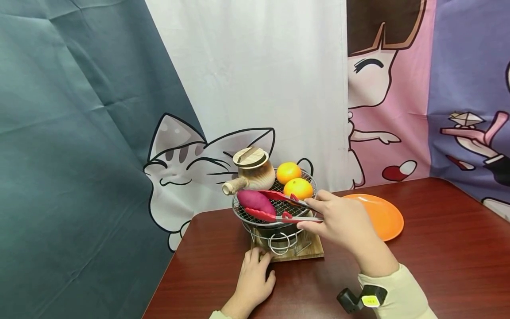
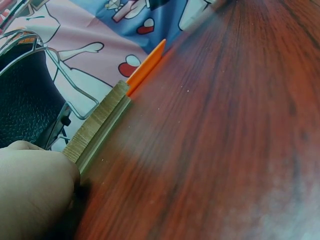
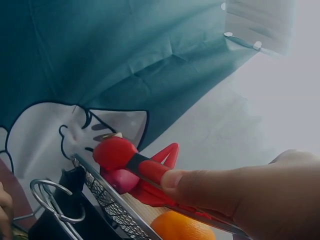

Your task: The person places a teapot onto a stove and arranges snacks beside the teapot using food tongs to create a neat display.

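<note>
My right hand holds red-tipped tongs, with the thumb along one arm. The tong heads lie on either side of a purple sweet potato at the left front of the round wire grill rack. In the right wrist view a red tong head partly covers the sweet potato. My left hand rests on the table with its fingertips at the front left corner of the wooden board under the grill; in the left wrist view it is beside the board's edge.
Behind the sweet potato stands a lidded clay pot with its side handle pointing left. Two oranges, one nearer and one farther, sit at the rack's right. An orange plate lies right of the grill. Printed curtains hang behind the table.
</note>
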Demonstrator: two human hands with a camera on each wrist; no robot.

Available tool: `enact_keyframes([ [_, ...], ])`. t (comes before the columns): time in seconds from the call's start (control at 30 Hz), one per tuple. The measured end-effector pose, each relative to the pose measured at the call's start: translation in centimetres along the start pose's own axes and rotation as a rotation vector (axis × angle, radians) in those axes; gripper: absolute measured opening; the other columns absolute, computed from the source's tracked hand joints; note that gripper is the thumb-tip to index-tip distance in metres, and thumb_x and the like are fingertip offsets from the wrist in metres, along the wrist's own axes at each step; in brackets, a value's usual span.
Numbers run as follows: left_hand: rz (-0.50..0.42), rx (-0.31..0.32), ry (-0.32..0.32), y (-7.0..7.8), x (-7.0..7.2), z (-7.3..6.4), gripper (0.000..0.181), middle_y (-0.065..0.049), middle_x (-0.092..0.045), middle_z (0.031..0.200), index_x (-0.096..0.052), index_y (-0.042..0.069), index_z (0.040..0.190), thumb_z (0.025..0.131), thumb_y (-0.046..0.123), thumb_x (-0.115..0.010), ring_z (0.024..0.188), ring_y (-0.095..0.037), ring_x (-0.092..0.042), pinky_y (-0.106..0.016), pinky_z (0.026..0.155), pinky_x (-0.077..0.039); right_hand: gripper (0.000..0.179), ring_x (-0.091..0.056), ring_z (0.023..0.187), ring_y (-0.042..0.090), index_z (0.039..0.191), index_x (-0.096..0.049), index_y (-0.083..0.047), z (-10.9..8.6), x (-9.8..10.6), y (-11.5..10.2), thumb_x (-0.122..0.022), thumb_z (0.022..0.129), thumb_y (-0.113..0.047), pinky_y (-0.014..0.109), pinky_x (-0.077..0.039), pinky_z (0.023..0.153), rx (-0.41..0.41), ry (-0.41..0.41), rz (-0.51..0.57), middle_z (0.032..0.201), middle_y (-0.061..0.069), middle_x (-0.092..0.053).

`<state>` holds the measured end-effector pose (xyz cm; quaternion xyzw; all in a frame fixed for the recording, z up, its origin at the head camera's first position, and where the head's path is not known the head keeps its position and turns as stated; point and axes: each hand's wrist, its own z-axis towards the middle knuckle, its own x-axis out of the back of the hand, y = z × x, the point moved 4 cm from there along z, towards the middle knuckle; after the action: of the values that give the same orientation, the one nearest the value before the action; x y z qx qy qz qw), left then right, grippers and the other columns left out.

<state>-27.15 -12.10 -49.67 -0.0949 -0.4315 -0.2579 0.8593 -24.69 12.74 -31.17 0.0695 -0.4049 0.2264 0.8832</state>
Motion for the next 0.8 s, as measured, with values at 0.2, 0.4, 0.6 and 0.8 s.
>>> enact_keyframes([
  [0.2, 0.002, -0.007, 0.009, 0.14, 0.04, 0.01, 0.042, -0.005, -0.052, 0.113, -0.068, 0.021, 0.115, 0.074, 0.019, -0.074, 0.111, -0.027, -0.048, -0.046, 0.091, -0.044, 0.058, -0.053, 0.054, 0.017, 0.112, -0.076, -0.020, -0.01, -0.18, -0.31, -0.079, 0.073, -0.063, 0.035, -0.042, 0.048, 0.009, -0.008, -0.019, 0.091, -0.003, -0.058],
  [0.4, 0.005, 0.002, 0.007, 0.13, -0.05, 0.01, 0.043, -0.004, -0.052, 0.113, -0.068, 0.022, 0.115, 0.073, 0.019, -0.075, 0.112, -0.027, -0.048, -0.046, 0.092, -0.044, 0.057, -0.054, 0.054, 0.018, 0.112, -0.076, -0.020, -0.10, -0.04, -0.46, -0.079, 0.073, -0.062, 0.036, -0.042, 0.047, 0.030, 0.021, -0.034, 0.090, -0.003, -0.058],
  [0.6, 0.015, 0.008, -0.012, 0.10, -0.21, -0.02, 0.042, -0.004, -0.052, 0.116, -0.068, 0.021, 0.116, 0.074, 0.020, -0.075, 0.114, -0.027, -0.047, -0.046, 0.093, -0.044, 0.056, -0.054, 0.053, 0.018, 0.111, -0.074, -0.021, -0.16, 0.24, -0.73, -0.080, 0.073, -0.061, 0.037, -0.043, 0.046, 0.046, 0.047, -0.052, 0.088, -0.003, -0.055],
  [0.8, 0.018, 0.015, -0.018, 0.09, -0.10, -0.03, 0.043, -0.004, -0.052, 0.117, -0.068, 0.021, 0.116, 0.074, 0.020, -0.075, 0.115, -0.027, -0.047, -0.046, 0.094, -0.043, 0.053, -0.050, 0.050, 0.018, 0.107, -0.072, -0.019, -0.25, 0.50, -0.97, -0.080, 0.073, -0.060, 0.035, -0.039, 0.043, 0.048, 0.060, -0.077, 0.085, -0.002, -0.050],
])
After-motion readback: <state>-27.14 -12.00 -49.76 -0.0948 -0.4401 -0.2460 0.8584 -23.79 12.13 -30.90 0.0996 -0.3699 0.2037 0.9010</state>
